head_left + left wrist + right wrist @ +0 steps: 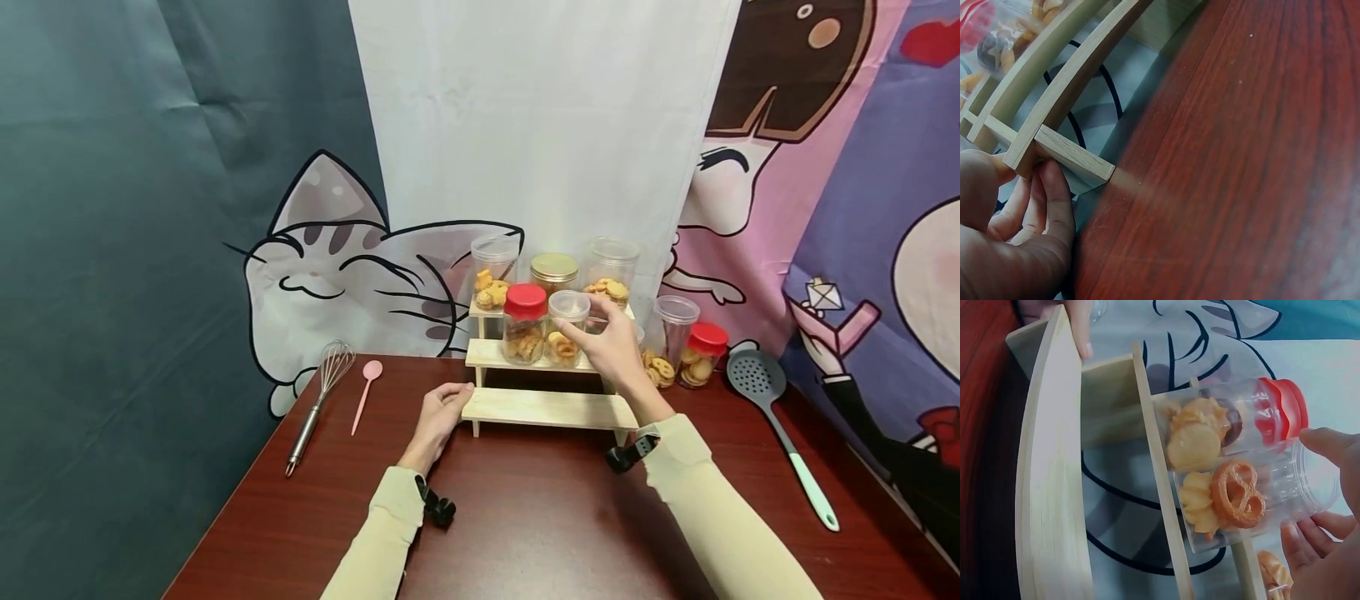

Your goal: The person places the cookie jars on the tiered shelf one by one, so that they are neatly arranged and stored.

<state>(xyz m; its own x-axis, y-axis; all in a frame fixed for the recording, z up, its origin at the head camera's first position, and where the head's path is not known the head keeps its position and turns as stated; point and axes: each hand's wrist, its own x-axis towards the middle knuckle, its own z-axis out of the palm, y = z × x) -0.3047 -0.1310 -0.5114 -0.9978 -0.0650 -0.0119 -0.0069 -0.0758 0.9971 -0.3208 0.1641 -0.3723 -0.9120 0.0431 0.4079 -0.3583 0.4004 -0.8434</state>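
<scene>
A wooden three-step display stand (551, 407) stands at the back of the brown table. My left hand (437, 421) pinches the left end of its lowest step, with the other fingers tucked beneath the board in the left wrist view. Around the lid end of a clear jar (564, 350) curl the thumb and fingers of my right hand (617, 354). That jar stands on the middle step, and a pretzel (1238, 494) and pale cookies show inside it. Close against its left side is a red-lidded cookie jar (524, 333).
On the top step are two clear-lidded jars (492, 271) (611, 271) flanking a gold-lidded jar (554, 271). Right of the stand are a clear jar (673, 329) and another red-lidded jar (701, 357). A skimmer (757, 379) lies far right; a whisk (322, 400) and pink spoon (369, 383) lie left.
</scene>
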